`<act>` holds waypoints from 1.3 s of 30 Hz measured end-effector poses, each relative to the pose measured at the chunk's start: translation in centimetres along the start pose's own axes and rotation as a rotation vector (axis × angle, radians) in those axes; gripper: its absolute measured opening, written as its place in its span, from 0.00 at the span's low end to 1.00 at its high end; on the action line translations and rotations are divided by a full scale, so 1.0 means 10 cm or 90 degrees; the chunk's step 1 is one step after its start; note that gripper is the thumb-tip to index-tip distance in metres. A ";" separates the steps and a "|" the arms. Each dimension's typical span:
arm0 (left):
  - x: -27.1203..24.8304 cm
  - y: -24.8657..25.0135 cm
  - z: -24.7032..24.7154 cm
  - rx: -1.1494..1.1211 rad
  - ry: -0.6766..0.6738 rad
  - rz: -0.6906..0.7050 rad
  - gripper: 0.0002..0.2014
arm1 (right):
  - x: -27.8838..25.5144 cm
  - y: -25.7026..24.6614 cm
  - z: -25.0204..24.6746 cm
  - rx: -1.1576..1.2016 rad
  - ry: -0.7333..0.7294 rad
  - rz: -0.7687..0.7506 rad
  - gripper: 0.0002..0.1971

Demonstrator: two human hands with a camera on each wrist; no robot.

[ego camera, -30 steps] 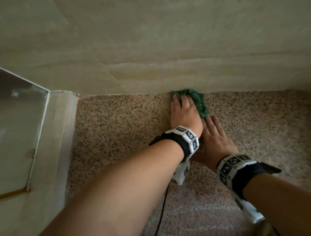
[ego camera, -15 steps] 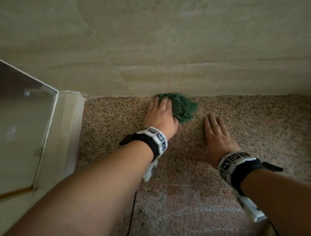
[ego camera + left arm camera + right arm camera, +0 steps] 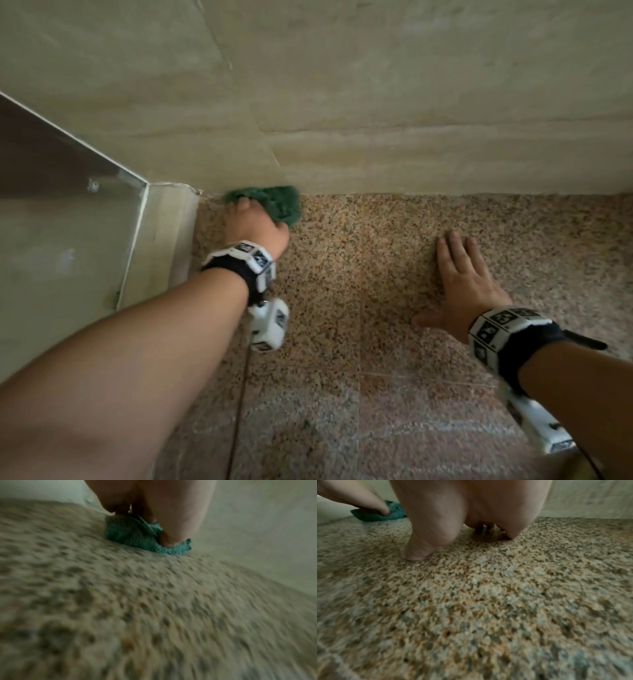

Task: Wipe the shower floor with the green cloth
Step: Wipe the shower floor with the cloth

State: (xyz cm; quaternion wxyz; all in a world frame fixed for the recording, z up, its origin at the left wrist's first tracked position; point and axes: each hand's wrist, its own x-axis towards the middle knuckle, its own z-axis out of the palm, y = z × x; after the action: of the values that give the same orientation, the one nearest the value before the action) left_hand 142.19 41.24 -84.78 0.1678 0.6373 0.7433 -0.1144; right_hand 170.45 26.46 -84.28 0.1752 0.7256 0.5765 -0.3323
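Speckled shower floor (image 3: 376, 291) below a beige wall (image 3: 376, 102), glass panel (image 3: 51, 205) at nine o'clock. Right hand (image 3: 466, 284) flat at three o'clock, fingers straight, bracing, holding nothing. Left hand (image 3: 255, 228) at eleven o'clock, fingers curled over and pressing the green cloth (image 3: 281, 204), bunched against the wall's base by the corner. Probably soft, light, floppy; best gripped by its bunched middle.

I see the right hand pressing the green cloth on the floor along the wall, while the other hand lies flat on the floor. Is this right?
Not quite: it is the left hand that presses the green cloth on the shower floor along the wall. The right hand is the one lying flat on the floor, apart from the cloth. The head view shows both.
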 end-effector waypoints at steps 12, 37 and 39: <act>-0.45 0.87 0.31 0.037 -0.041 0.279 0.41 | 0.02 -0.07 -0.02 -0.023 0.011 0.019 0.72; -0.13 0.11 0.25 0.030 -0.008 0.156 0.37 | 0.06 -0.08 0.02 -0.059 0.034 0.020 0.73; -0.09 -0.04 0.22 0.042 -0.015 0.148 0.36 | 0.06 -0.09 0.00 -0.061 0.033 0.020 0.74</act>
State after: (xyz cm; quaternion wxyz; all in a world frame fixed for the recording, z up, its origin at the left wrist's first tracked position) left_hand 142.10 39.53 -86.50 0.1675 0.7232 0.6580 -0.1264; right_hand 169.67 27.15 -84.63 0.1999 0.7339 0.5845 -0.2824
